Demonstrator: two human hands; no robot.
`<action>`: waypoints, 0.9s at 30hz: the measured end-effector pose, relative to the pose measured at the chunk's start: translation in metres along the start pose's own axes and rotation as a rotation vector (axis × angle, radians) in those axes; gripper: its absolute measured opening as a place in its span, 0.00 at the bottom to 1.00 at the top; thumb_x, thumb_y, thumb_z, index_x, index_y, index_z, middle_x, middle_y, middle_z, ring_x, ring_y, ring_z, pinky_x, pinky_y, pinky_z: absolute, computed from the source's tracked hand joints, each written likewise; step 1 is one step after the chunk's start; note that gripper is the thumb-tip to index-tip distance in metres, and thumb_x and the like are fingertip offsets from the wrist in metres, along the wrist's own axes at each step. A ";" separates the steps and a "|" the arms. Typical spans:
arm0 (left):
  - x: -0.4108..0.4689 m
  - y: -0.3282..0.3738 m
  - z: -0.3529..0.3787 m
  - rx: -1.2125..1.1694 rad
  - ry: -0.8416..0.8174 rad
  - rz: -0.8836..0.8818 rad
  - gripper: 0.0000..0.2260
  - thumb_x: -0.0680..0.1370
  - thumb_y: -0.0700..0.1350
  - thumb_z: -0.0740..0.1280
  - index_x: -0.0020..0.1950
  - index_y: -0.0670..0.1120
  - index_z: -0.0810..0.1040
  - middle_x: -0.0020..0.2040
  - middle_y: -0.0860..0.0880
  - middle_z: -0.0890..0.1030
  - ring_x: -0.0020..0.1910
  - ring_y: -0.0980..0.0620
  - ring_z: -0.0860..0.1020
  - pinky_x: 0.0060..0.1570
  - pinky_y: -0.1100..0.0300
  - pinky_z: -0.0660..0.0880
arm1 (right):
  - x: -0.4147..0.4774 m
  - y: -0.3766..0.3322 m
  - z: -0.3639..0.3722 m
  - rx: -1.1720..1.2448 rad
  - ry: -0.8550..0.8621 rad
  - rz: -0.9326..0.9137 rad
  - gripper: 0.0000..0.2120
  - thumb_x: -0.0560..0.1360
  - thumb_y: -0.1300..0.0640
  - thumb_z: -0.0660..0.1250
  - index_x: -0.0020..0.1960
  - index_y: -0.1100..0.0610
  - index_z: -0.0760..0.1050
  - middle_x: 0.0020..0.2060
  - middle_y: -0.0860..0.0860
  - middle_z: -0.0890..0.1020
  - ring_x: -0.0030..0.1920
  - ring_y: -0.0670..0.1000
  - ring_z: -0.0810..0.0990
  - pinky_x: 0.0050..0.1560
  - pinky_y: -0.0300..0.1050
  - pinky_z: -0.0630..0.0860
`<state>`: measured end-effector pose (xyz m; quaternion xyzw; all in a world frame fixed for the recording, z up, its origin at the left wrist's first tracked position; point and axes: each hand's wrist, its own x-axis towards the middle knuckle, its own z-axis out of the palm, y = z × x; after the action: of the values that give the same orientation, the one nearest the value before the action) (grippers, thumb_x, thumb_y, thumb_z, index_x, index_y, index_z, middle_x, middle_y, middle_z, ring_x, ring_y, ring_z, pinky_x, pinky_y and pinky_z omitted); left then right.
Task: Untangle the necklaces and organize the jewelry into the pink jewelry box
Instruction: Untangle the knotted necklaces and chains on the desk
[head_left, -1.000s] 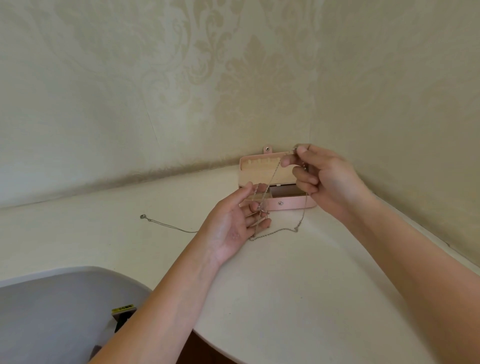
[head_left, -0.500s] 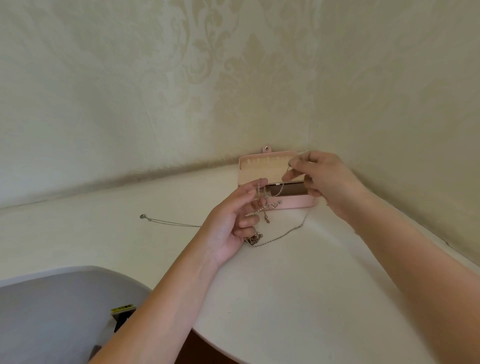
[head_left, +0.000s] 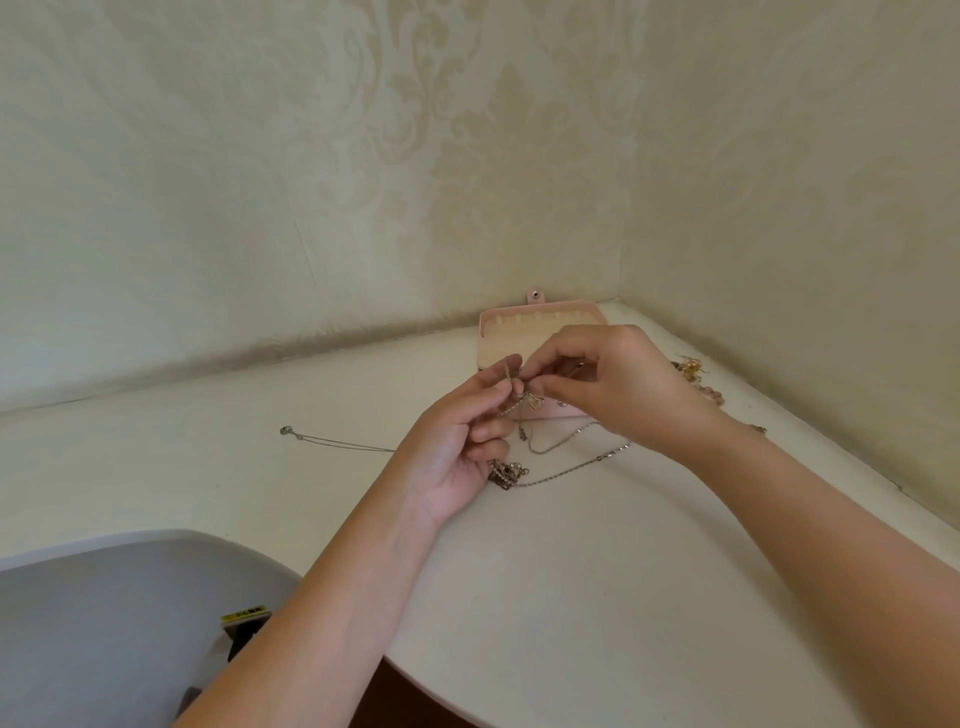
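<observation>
The pink jewelry box stands open in the corner, its lid upright against the wall. In front of it my left hand pinches a thin chain between thumb and forefinger. My right hand pinches the same tangle beside a small heart pendant that hangs between both hands. Silver chains trail from the tangle onto the white table, with a sparkly clump of jewelry under my left palm. Another thin silver necklace lies stretched out to the left.
A beaded bracelet and gold pieces lie by the right wall behind my right wrist. The white table curves round at the front. A grey chair with a small dark item sits at lower left. Wallpapered walls close off the corner.
My right hand has come down from above the box to meet my left hand. The chain once stretched up between them is now slack, and both hands pinch the tangle close together.
</observation>
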<state>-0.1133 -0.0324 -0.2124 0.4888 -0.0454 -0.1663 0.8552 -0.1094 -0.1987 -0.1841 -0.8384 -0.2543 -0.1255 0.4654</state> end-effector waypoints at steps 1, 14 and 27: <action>0.000 0.000 0.000 -0.024 0.003 -0.006 0.12 0.73 0.39 0.63 0.56 0.47 0.75 0.33 0.55 0.77 0.20 0.61 0.61 0.18 0.72 0.55 | 0.000 0.000 0.000 -0.002 0.007 -0.016 0.05 0.72 0.64 0.72 0.43 0.56 0.82 0.36 0.42 0.81 0.37 0.41 0.78 0.42 0.31 0.72; 0.000 -0.001 0.000 -0.284 0.048 -0.080 0.11 0.70 0.40 0.67 0.51 0.45 0.79 0.35 0.53 0.74 0.19 0.60 0.63 0.16 0.71 0.58 | -0.002 0.001 0.016 -0.049 0.117 -0.135 0.04 0.68 0.62 0.76 0.41 0.59 0.82 0.37 0.47 0.82 0.37 0.46 0.79 0.41 0.39 0.76; 0.002 -0.003 0.000 -0.243 0.033 0.002 0.12 0.69 0.40 0.68 0.53 0.47 0.80 0.38 0.55 0.77 0.22 0.61 0.64 0.19 0.73 0.60 | -0.002 -0.003 0.028 0.050 0.258 -0.009 0.06 0.67 0.64 0.74 0.36 0.55 0.80 0.31 0.45 0.80 0.30 0.41 0.74 0.33 0.33 0.73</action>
<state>-0.1122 -0.0346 -0.2145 0.3843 -0.0113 -0.1616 0.9089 -0.1131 -0.1739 -0.1978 -0.8025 -0.1990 -0.2278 0.5143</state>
